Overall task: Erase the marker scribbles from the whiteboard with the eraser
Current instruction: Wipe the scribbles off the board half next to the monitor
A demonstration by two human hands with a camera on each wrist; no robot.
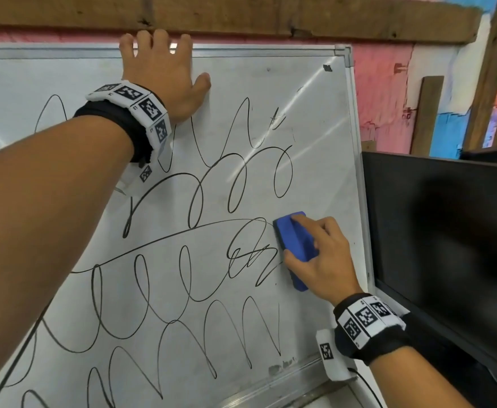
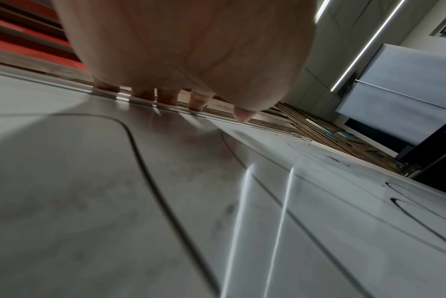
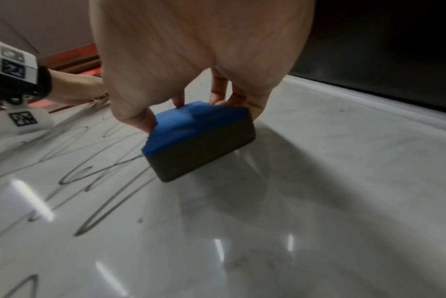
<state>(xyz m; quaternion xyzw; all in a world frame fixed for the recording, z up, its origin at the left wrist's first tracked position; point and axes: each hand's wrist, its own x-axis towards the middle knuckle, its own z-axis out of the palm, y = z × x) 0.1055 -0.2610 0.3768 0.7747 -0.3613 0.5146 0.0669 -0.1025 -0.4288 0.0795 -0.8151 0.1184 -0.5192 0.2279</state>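
the whiteboard [image 1: 315,119] fills the head view, black marker scribbles [image 1: 182,260] looping over nearly all of it, and up at the top frame the left hand [image 1: 164,72] lies flat, fingers [image 2: 167,97] spread and hooked over the edge. down by the right side the right hand [image 1: 323,254] has its fingers [image 3: 218,88] clamped on the eraser [image 1: 295,245]. only the right wrist view shows its dark felt under the blue back, one edge tilted just off the board.

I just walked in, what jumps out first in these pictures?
Black marker scribbles loop across nearly the whole whiteboard. The right hand grips a blue eraser against the board near its right edge. The left hand rests on the top rim, fingers over the frame.
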